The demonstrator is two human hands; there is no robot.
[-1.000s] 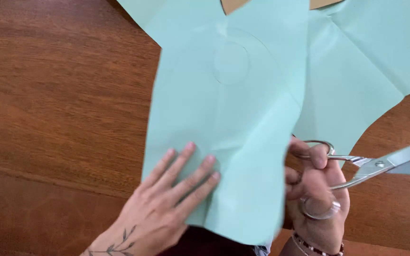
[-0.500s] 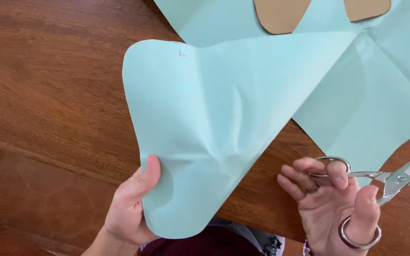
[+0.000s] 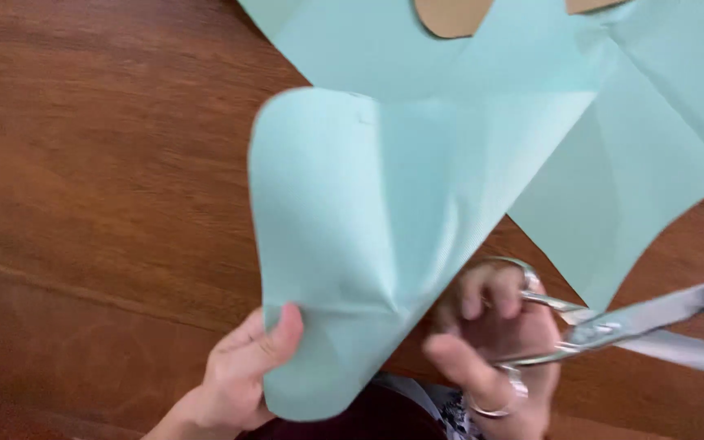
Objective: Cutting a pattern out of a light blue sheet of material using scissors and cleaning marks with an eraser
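- head view looks down at a big sheet of pale green paper (image 3: 385,220). it is lifted off the brown wooden table (image 3: 107,163) and bends over in a soft curve.
- the near edge of the paper is round and smooth, so that part looks already cut. more green paper (image 3: 653,163) spreads to the right and far side with straight edges, so i think there is more to cut.
- the left hand (image 3: 238,375) pinches the low corner of the paper, thumb on top, and holds it up.
- the right hand (image 3: 490,342) is closed around the silver scissors (image 3: 613,326), fingers in the loops. the blades stand a little apart and point right. they do not touch the paper now.
- two tan cardboard shapes (image 3: 450,12) peek out at the top edge, past the paper.
- this picture is a bit blurry at the right hand.
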